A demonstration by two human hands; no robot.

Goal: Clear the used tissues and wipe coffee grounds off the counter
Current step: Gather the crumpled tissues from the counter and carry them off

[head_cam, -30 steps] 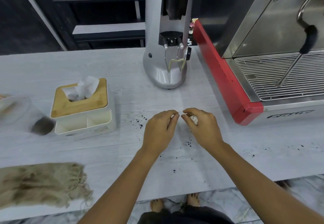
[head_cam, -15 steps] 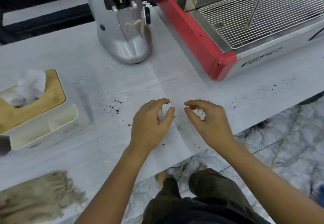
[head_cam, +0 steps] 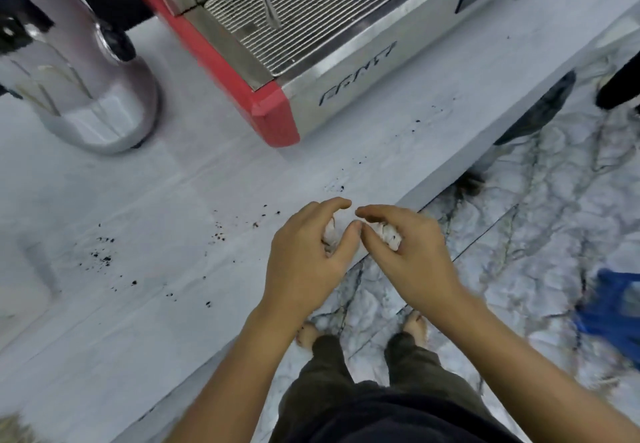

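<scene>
Nearest, bare feet and dark trousers on the marble floor point(head_cam: 540, 234), at the counter's near edge. Left hand point(head_cam: 304, 255) curled around a crumpled tissue point(head_cam: 330, 234), thumb and fingers half closed over it. Right hand point(head_cam: 412, 252) likewise cupped on a second crumpled tissue point(head_cam: 389, 238); the two hands' fingertips almost meet, over the near edge of the counter point(head_cam: 138, 321). Coffee grounds point(head_cam: 104, 259) scattered on the pale counter left of the hands, a further trail point(head_cam: 256, 222) just beyond the left hand, and specks farther right along the front of the machine. Far left, silver grinder base point(head_cam: 100, 110). Far centre to right, espresso machine point(head_cam: 346, 71), red corner, steel drip grate. Blue object point(head_cam: 613, 307) on the floor at right, blurred.
</scene>
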